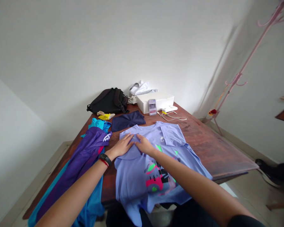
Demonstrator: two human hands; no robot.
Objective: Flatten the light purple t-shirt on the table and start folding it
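Observation:
A lavender T-shirt with a pink, green and black print lies spread face up on the table, both sleeves turned inward over its front. Its lower hem hangs over the near edge. My left hand rests flat on the folded left sleeve, fingers stretched out. Beside it, my right hand touches the same sleeve near its cuff, thumb and fingers apart. The hands almost meet at the fingertips. Part of the print is hidden under my right forearm.
Purple and blue garments lie along the left. Behind the shirt are a folded navy cloth, a yellow item, a black bag, a white box and a white cable. A pink coat stand leans at right.

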